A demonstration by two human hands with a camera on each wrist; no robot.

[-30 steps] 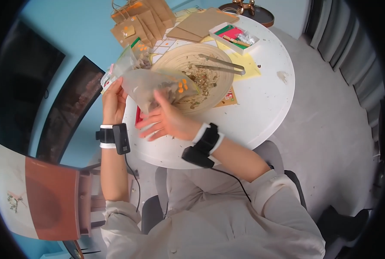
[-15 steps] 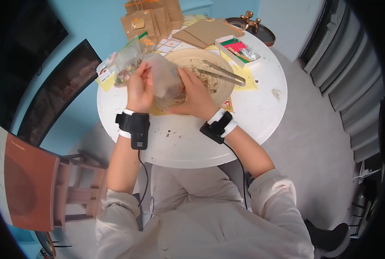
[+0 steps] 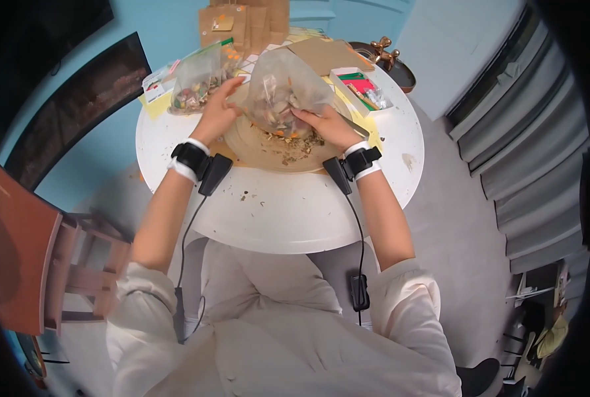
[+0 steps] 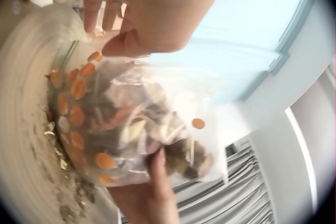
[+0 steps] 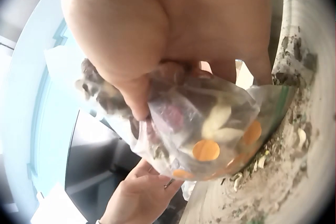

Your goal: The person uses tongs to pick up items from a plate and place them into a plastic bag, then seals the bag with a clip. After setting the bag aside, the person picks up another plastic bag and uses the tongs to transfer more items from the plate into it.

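Note:
A clear plastic bag [image 3: 283, 89] with orange dots and mixed dried pieces inside is held up over a wide round bowl [image 3: 236, 144]. My right hand [image 3: 334, 127] grips its right side, the thumb pressed on the plastic, as the left wrist view shows on the bag [image 4: 131, 113]. On the bag's left, my left hand [image 3: 221, 114] has its fingers apart and loosely bent, holding nothing; in the left wrist view this hand [image 4: 152, 14] is close to the zip edge, contact unclear. Crumbs lie in the bowl below. Metal tongs [image 3: 359, 130] are partly hidden by my right hand.
Another filled clear bag [image 3: 195, 85] stands left on the white table [image 3: 275, 218]. Behind are paper bags [image 3: 258, 30] and flat brown sheets [image 3: 331, 56]. A white box of small items [image 3: 367, 92] is at the back right. Loose crumbs dot the front.
The bag has swung upright and moved right over the bowl. My right hand has shifted to its right side; my left hand has come away from its upper edge. The head view has shifted.

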